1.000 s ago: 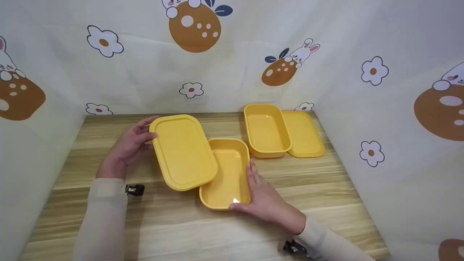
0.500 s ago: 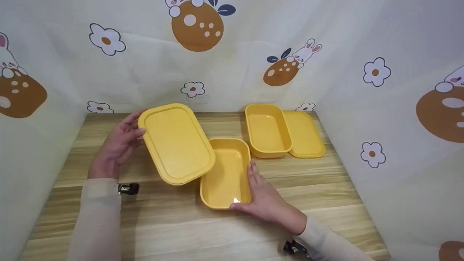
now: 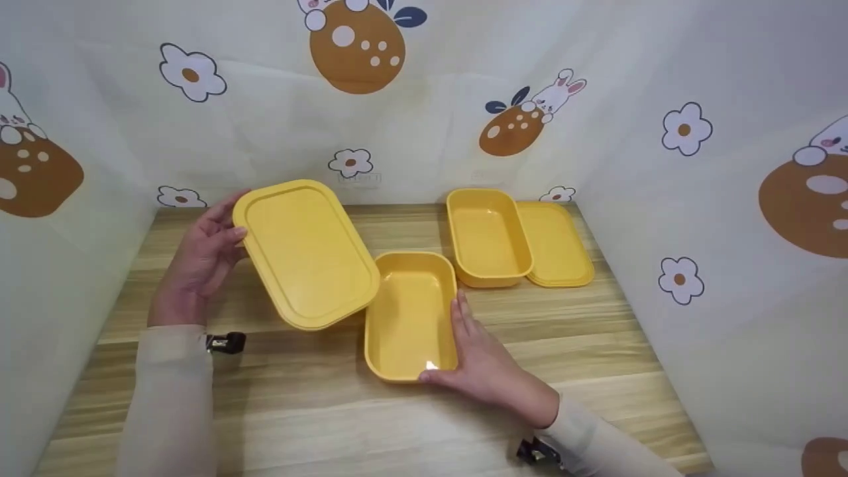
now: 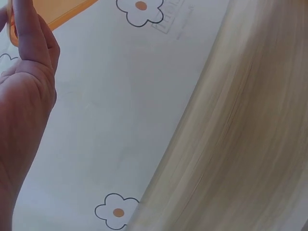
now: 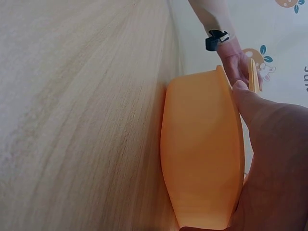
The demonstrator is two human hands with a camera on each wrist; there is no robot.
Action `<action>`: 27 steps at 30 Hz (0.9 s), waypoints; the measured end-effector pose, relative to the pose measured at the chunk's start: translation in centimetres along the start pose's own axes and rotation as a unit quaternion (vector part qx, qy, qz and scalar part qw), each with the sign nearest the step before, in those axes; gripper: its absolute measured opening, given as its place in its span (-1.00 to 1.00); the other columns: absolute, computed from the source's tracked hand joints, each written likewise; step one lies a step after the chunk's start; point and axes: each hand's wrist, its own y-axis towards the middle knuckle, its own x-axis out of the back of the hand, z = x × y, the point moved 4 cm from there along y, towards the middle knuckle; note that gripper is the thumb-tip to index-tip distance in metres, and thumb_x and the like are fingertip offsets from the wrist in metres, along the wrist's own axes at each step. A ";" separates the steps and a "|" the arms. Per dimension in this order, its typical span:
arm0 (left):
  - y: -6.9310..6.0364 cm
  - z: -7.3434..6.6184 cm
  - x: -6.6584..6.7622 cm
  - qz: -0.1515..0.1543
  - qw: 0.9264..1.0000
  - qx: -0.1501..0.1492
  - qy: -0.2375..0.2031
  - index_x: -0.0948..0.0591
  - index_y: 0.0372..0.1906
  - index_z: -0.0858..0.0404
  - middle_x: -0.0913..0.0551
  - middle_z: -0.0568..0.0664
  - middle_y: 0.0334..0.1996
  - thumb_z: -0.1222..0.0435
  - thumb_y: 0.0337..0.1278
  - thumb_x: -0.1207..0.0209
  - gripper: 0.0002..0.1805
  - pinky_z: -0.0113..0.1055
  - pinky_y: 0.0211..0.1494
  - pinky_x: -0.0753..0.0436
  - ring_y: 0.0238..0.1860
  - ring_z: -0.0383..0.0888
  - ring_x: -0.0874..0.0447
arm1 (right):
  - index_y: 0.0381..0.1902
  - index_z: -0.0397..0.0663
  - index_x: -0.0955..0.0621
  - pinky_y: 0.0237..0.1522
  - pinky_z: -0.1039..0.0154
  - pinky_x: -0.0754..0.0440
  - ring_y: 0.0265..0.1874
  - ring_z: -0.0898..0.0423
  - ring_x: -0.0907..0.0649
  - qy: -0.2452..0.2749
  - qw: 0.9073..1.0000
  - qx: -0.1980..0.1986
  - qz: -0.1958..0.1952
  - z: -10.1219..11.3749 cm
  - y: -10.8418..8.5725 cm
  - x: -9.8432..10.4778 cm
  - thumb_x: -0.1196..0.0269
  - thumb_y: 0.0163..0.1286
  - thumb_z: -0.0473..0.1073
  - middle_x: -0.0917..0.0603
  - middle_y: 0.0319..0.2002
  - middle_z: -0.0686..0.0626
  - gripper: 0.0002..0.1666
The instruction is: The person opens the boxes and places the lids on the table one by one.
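Note:
My left hand point(image 3: 202, 255) pinches a yellow lunch box lid point(image 3: 308, 255) by its far left corner, thumb on top. The lid is tilted in the air, its lower right corner close to the left rim of a lidless yellow lunch box point(image 3: 411, 324). That box sits upright on the table with nothing inside. My right hand point(image 3: 490, 368) grips its near right corner, the thumb at the near rim and the fingers along the right side. In the right wrist view the box's outer wall point(image 5: 202, 144) shows, and the left hand point(image 5: 236, 62) appears behind it.
A second lidless lunch box point(image 3: 489, 235) stands at the back right, overlapping another yellow lid point(image 3: 562, 245) that lies on the table. Patterned cloth walls point(image 3: 265, 119) close in the wood-grain table point(image 3: 318, 411) at the back and sides.
My left hand has moved left and slightly up with the lid, uncovering more of the lunch box. The right hand and both boxes have stayed in place.

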 end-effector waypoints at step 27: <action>0.1 -3.1 2.6 -0.073 0.996 0.033 0.026 -0.57 0.54 0.27 -0.77 0.17 0.14 0.61 0.52 -0.22 -0.42 -0.18 -0.07 -0.84 -0.01 0.00 -0.89 | 0.81 -0.24 0.22 0.59 -0.36 -0.27 0.69 -0.40 -0.15 -0.003 1.000 0.003 -0.001 0.0 0.0 0.0 -0.29 0.17 0.81 0.31 0.79 -0.28 0.78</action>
